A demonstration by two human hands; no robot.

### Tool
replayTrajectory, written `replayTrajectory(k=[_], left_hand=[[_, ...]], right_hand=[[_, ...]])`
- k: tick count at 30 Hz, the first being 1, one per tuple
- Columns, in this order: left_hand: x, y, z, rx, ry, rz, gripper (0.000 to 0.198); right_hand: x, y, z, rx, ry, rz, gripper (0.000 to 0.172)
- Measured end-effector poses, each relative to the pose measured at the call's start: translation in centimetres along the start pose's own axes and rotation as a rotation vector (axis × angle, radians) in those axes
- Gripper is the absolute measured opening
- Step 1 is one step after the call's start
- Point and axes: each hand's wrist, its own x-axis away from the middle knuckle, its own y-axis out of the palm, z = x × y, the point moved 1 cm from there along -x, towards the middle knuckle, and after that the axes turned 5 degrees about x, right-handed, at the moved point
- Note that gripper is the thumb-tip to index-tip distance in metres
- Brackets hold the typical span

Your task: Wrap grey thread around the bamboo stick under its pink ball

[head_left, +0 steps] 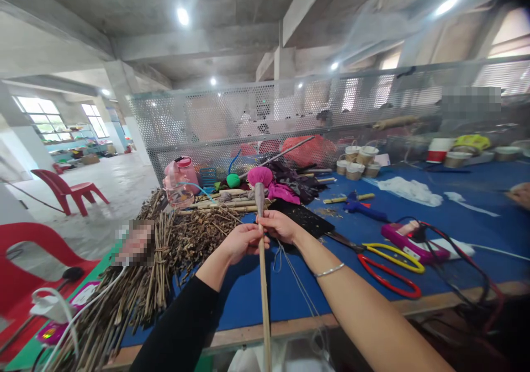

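Our left hand and right hand both pinch a slim, pale stick, its swollen tip grey. It runs from centre to six o'clock, past the table's edge. Blue tabletop shows alongside; dry stems crowd eight o'clock, scissors four.

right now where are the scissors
In the head view, the scissors lie on the blue tabletop, to the right of the right hand, with their yellow and red handles beside the purple power strip.
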Motion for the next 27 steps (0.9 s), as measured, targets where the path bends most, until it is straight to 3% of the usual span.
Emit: replayTrajectory(k=[5, 12, 18, 22, 27], left_hand=[[-0.45, -0.39, -0.41, -0.083, 0.064, 0.109, 0.037], [-0.46, -0.05, -0.33, 0.083, 0.022, -0.039, 0.031], [-0.8, -0.47, -0.78, -0.146, 0.067, 0.107, 0.037], [-0.63, -0.6, -0.51, -0.104, 0.071, 0.026, 0.037], [-0.02, -0.02, -0.07, 0.012, -0.028, -0.091, 0.04]], right_hand=[[-0.21, -0.16, 0.28, 0.075, 0.011, 0.017, 0.031], [0.05, -0.36, 0.0, 0.039, -0.011, -0.032, 0.034], [-0.15, -0.52, 0.18, 0.188, -0.01, 0.076, 0.032], [-0.02, -0.56, 0.1, 0.09, 0.004, 0.016, 0.032], [0.17, -0.44, 0.1, 0.007, 0.023, -0.054, 0.035]])
